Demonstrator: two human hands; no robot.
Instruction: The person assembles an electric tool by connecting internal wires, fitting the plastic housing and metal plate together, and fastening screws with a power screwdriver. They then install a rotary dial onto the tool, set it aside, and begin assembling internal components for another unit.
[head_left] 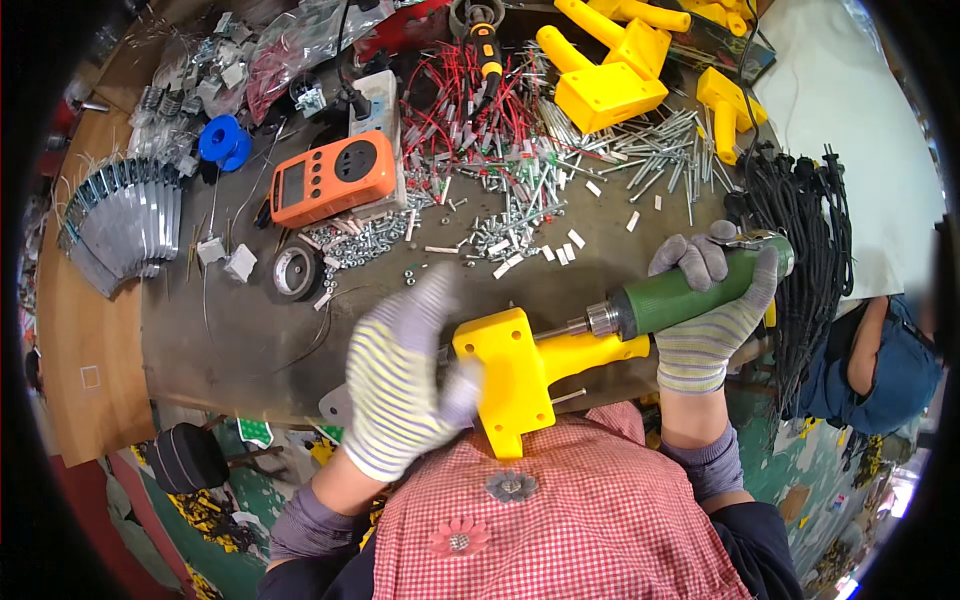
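Observation:
My right hand (708, 310), in a striped knit glove, grips a green electric screwdriver (680, 293) lying level, its chuck pointing left at a yellow plastic housing (520, 375). My left hand (405, 375), gloved the same way and blurred, holds the left side of that yellow housing at the near table edge. The screwdriver's bit meets the housing near its top right corner. A thin metal pin sticks out beside the housing's handle.
Loose screws and nuts (520, 215), red wires (455, 100), an orange meter (333, 178), a roll of tape (294, 272), more yellow housings (610, 80) and black cables (800, 220) cover the dark table (230, 330). Another person's arm (868, 350) is at right.

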